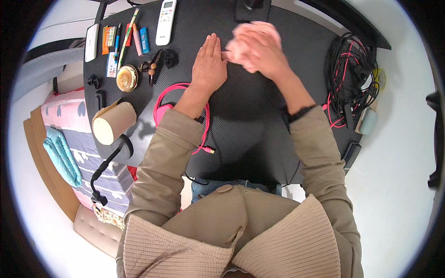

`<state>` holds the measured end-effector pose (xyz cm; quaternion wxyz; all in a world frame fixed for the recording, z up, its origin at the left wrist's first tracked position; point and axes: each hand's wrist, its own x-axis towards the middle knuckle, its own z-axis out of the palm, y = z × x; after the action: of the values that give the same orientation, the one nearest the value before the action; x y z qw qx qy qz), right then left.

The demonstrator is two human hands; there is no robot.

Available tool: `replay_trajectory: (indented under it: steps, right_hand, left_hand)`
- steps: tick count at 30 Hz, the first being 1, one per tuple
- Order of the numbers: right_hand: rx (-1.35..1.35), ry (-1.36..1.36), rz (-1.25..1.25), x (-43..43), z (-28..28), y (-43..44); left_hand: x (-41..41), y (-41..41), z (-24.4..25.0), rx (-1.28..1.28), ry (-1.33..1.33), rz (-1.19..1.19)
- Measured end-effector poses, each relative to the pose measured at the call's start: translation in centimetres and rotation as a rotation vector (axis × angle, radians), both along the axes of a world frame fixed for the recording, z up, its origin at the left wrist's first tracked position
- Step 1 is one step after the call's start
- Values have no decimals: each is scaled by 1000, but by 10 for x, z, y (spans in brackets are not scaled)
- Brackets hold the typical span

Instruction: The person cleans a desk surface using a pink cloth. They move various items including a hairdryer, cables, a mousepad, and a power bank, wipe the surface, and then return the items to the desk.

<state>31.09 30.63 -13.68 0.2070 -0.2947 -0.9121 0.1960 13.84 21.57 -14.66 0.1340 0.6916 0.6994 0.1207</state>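
Observation:
A crumpled pink cloth [274,31] lies on the black desk [250,114], beneath my right hand [262,55], which presses down on it and is slightly blurred. My left hand [209,66] rests palm down on the desktop, just left of the cloth, with its fingers close together and pointing away from me. Part of a coiled pink cable [207,114] with a USB plug runs under my left forearm, beside a pink mouse [163,113] partly hidden by the sleeve. Left of that hand are a black scrunchie [170,58] and hair clips [152,69].
A white remote control [166,22], pens, a blue box [144,40] and a round gold-lidded container [127,78] stand at the back left. A paper roll [114,123] is nearer. Tangled black and red cables [351,76] cover the right edge; a black stand base [253,12] is at the back.

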Motion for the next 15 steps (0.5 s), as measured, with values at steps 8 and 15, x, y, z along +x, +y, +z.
replay_trajectory:
  steps: [8, 15]
  right_hand:
    - [-61, -179, -160, -16, 9, -37]
    - [-62, -118, 30, 2, 5, -86]
  left_hand:
    - [-1, -1, -4, 36, 10, -55]
    - [3, -50, 11, -18, -111, -137]
